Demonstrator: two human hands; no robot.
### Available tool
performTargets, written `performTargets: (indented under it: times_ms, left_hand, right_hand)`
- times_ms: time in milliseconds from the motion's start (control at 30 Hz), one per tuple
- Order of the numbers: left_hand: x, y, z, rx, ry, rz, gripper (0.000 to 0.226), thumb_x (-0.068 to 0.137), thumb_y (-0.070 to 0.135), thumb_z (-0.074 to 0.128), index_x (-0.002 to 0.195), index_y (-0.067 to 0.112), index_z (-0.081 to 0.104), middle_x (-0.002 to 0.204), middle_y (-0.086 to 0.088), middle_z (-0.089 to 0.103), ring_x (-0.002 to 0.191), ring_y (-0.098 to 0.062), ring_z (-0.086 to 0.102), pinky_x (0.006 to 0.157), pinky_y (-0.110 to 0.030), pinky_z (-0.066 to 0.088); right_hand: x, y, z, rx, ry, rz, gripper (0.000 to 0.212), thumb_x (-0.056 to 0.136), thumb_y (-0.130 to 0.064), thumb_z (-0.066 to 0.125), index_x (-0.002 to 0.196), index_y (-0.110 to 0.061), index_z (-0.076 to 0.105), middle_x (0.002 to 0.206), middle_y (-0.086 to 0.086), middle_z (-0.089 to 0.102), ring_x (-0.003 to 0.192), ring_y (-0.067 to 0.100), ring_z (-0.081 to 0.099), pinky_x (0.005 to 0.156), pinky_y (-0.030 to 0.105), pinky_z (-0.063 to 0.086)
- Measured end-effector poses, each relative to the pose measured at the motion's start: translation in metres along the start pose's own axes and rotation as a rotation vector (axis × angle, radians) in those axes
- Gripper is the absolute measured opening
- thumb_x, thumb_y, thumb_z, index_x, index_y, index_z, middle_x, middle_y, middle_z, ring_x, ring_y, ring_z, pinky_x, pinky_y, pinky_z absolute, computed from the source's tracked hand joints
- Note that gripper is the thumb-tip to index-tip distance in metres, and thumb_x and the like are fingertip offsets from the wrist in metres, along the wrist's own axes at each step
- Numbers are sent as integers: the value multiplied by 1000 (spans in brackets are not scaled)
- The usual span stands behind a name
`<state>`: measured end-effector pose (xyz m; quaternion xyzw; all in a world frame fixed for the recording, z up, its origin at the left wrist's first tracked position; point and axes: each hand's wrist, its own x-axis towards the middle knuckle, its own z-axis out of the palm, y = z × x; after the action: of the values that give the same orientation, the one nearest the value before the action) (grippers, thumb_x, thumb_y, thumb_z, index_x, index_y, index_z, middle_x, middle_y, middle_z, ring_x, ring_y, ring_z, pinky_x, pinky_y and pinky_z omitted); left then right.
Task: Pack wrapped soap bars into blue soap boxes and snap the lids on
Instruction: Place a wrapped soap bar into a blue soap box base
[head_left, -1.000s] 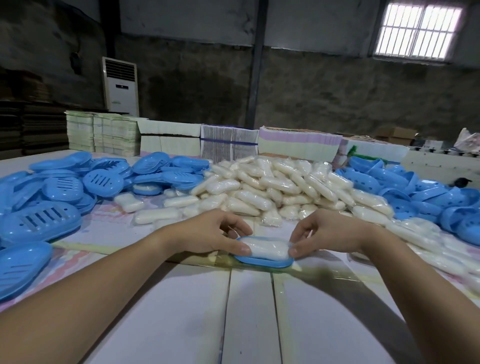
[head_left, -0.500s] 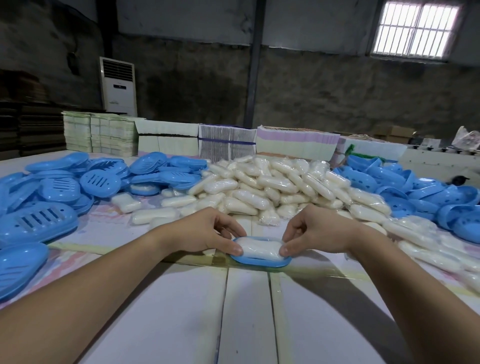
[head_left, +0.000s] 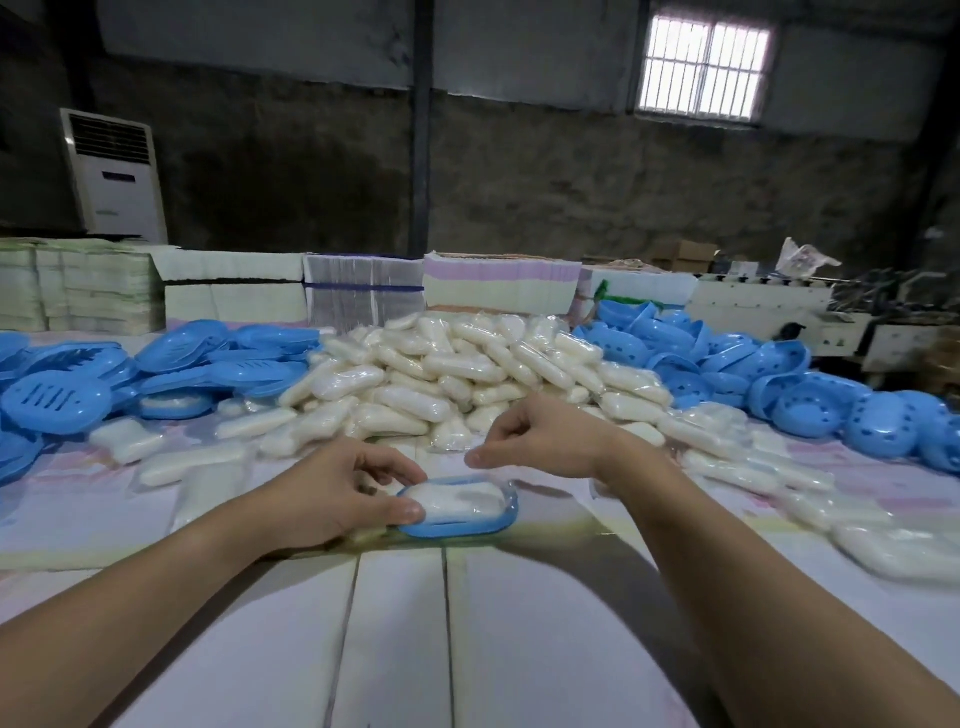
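Soap packing bench, mid-bar

Big heap of white plastic-wrapped soap bars (head_left: 457, 374) sits right behind the work spot, with slotted blue plastic lids (head_left: 130, 374) piled off to the left and perforated blue oval box bottoms (head_left: 779, 374) to the right. Out front on the pale table (head_left: 395, 639) there's one shallow blue oval soap box (head_left: 457, 525) with a wrapped white bar (head_left: 457, 500) lying in it, no lid on. Left hand (head_left: 332, 493) grips the box's left end, thumb on the bar. Right hand (head_left: 545, 436) hovers just above, fingers loosely curled, holding nothing
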<state>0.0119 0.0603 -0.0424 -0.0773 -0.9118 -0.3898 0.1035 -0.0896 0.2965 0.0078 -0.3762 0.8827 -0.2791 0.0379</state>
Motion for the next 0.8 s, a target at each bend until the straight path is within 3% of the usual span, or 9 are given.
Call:
performTargets:
  times_ms: [100,200,267,400,567,633,700,800]
  left_hand:
    - [1,4,16,-45,29,86,22,77,23,86,88,41,78,82,29,68,67,13,57,61,-6,41]
    - [2,6,24,-100,25,100,23,80,16,83,87,37,79,84,26,70,60,13,56,59,-5,42]
    - [2,7,26,-116,13,87,28,81,17,83,90,43,78,90,25,72,67,10,61,64,-5,44]
    - [2,6,26,-140,-17,81,31,82,23,83,96,49,74,101,18,74,93,2,67,79,-8,48]
    - [4,8,28,-171,-37,82,27,75,35,86,97,47,75,103,15,75,96,1,67,86,-14,52]
    - [6,7,27,-174,-24,66,31,67,48,87,96,49,75,105,14,74,98,5,66,85,-12,52]
    - [7,5,27,-186,-37,47,29,69,43,87,95,50,75,106,17,73,100,8,65,84,-11,52]
    - [9,1,27,-224,-34,5,42,57,59,85,97,53,74,108,22,71,104,12,63,84,-10,52]
  right_hand:
    - [5,5,2,19,198,0,22,83,-35,74,66,-22,69,48,-18,53,49,-2,48,50,12,34]
    - [11,12,5,23,361,39,12,83,-28,68,71,-29,70,71,-12,68,70,2,59,65,23,45]
    - [17,21,2,63,517,105,11,82,-23,64,78,-28,73,83,-5,72,82,14,63,74,29,51]
    - [30,50,-26,145,728,268,17,83,-22,58,92,-24,73,91,-2,72,91,19,64,80,34,53]
    - [29,115,-72,-195,661,544,33,86,-20,51,116,-23,65,111,5,67,114,30,53,91,44,50]
    - [25,143,-85,-295,618,671,27,85,-18,47,107,-20,63,107,7,65,109,32,52,89,44,50]
    - [23,166,-97,-360,551,772,21,85,-18,44,99,-16,60,103,9,63,101,33,53,88,43,51]
    - [34,190,-117,-403,438,849,22,91,-20,42,104,-13,58,111,10,62,103,32,54,94,42,48]
